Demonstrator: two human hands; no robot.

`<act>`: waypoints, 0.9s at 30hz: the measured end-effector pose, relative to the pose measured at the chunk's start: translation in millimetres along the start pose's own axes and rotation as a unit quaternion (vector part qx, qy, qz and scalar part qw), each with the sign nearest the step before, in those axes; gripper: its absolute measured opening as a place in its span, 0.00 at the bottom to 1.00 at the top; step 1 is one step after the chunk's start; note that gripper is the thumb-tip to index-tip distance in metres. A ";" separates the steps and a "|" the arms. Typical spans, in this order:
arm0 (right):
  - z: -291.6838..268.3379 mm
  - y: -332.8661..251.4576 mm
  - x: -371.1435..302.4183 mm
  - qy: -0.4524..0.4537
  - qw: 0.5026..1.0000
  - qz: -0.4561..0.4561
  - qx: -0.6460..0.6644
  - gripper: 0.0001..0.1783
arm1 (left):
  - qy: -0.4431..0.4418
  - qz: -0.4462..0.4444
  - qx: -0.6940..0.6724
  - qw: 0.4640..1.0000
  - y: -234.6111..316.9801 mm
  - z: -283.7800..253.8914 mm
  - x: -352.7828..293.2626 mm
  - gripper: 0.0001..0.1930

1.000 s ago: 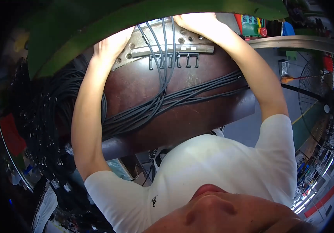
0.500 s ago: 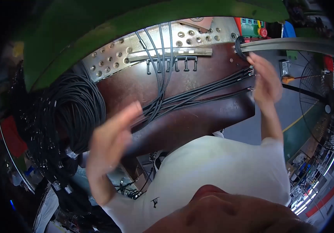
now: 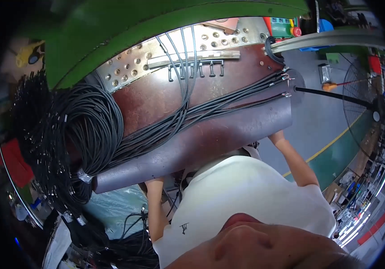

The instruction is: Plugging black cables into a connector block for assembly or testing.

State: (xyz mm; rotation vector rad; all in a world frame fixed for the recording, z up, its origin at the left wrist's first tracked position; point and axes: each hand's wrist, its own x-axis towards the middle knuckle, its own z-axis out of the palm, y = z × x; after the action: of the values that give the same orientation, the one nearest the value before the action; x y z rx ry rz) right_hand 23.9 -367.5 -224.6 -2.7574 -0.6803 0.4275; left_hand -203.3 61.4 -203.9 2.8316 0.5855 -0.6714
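A brown board with a rolled front edge lies in front of me. A bundle of black cables runs across it from the big coil on the left to the right end. Some grey cables climb to a perforated metal plate with a row of small black hooks. My left forearm and my right forearm both reach under the board's front edge. Both hands are hidden beneath it, so what they touch cannot be seen.
A green curved cover arches over the plate. A thick coil of black cables hangs at the left, with more cables below. A standing fan is at the right, on a grey floor with a yellow line.
Both hands left the metal plate at the top of the board, swung down through the air and went under the board's front edge, out of sight.
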 end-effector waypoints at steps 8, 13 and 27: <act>-6.0 -14.7 10.5 0.063 0.995 -0.006 0.082 0.12 | 0.050 0.034 -0.026 0.998 4.9 -11.9 3.6 0.16; -16.6 -22.9 15.1 0.059 0.991 0.004 0.116 0.11 | 0.147 0.049 -0.018 0.988 2.3 -2.5 5.5 0.16; -150.2 -176.6 165.0 0.156 0.919 -0.358 0.050 0.18 | 0.059 0.461 -0.351 0.813 164.5 -179.1 35.6 0.28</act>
State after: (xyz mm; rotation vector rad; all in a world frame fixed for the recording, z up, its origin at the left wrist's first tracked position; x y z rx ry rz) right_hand 143.2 -164.4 -64.9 -2.1835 -1.4309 -0.1322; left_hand -35.6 -30.8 -49.6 2.0490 -0.4704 -0.0452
